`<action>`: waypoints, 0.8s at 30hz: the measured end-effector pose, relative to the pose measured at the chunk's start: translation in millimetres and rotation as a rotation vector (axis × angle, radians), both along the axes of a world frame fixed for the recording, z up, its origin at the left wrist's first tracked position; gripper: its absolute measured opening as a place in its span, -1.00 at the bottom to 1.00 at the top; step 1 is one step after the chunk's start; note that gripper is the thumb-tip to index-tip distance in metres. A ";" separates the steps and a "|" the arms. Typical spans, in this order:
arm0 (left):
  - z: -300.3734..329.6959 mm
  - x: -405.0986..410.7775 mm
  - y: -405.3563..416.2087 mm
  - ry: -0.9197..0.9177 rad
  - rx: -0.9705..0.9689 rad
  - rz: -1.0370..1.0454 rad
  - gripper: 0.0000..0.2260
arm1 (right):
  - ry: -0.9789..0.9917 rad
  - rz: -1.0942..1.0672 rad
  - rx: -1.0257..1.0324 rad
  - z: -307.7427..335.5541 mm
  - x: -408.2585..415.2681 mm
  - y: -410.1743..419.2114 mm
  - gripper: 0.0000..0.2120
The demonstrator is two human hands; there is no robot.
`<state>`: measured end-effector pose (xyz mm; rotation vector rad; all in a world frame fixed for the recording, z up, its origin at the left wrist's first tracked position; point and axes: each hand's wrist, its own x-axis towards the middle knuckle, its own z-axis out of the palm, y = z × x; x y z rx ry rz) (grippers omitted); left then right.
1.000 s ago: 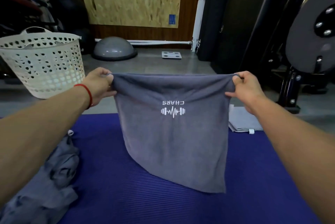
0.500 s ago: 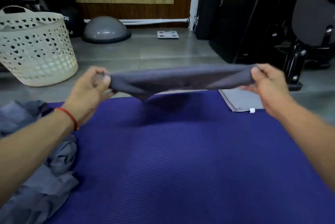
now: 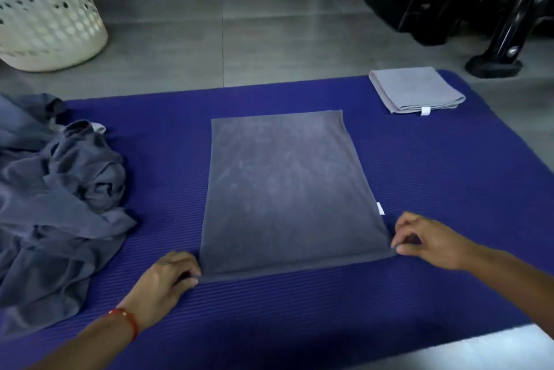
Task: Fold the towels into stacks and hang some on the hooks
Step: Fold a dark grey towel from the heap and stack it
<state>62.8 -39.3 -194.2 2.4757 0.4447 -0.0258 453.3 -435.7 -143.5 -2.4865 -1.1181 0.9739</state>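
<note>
Dark grey terry towel (image 3: 287,193) flat mid-frame on ribbed blue mat (image 3: 449,190), near corners pinched by left hand (image 3: 168,276) and right hand (image 3: 425,237): lift both evenly, fold to far edge.

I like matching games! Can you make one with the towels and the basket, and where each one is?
Things:
1. flat dark grey towel
2. folded light grey towel
3. heap of loose towels
4. white basket

Places:
A. on the floor, far left, off the mat
B. far right corner of the blue mat
C. left edge of the mat, crumpled
D. middle of the mat, near corners pinched by the left hand and the right hand

Pairs: 1-D, 2-B, 3-C, 4-A
</note>
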 end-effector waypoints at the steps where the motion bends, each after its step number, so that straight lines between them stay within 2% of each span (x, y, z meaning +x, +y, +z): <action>1: -3.9 -14.7 -5.1 0.005 0.018 -0.048 -0.93 | 0.027 0.042 -0.047 -3.1 -8.1 -8.1 -0.75; 2: -7.6 -28.4 -11.4 0.017 0.017 -0.075 -0.97 | 0.051 0.080 -0.092 -5.8 -17.3 -15.3 -0.75; 5: -14.8 -54.9 -31.2 0.005 0.018 -0.087 -0.74 | 0.089 0.145 -0.149 -12.5 -39.2 -29.5 -0.75; 6: -12.5 -56.8 -36.1 0.005 0.022 -0.090 -0.73 | 0.086 0.167 -0.164 -9.5 -42.3 -28.6 -0.79; 8: -1.8 -48.9 -36.9 0.038 0.019 -0.065 -0.83 | 0.058 0.217 -0.226 2.5 -39.3 -17.8 -0.92; 10: 9.0 -24.2 -21.7 0.065 -0.005 0.006 -0.85 | 0.020 0.160 -0.209 13.4 -23.9 2.8 -0.92; 13: 15.1 43.3 11.7 0.062 0.020 0.147 -0.79 | -0.096 -0.053 -0.006 9.5 14.2 45.4 -0.89; 15: 8.3 101.2 41.5 0.113 0.011 0.298 -0.70 | -0.193 -0.160 0.055 -5.0 42.9 79.4 -0.85; 18: 1.0 178.0 79.9 0.228 -0.132 0.551 -0.67 | -0.265 -0.244 0.037 -29.5 80.2 125.9 -0.73; 22: 0.0 240.1 96.8 0.165 -0.219 0.676 -0.81 | -0.287 -0.379 0.124 -49.8 120.4 172.6 -0.53; 24: -4.9 259.2 108.3 0.087 -0.285 0.762 -0.76 | -0.307 -0.414 0.179 -52.2 139.5 189.7 -0.45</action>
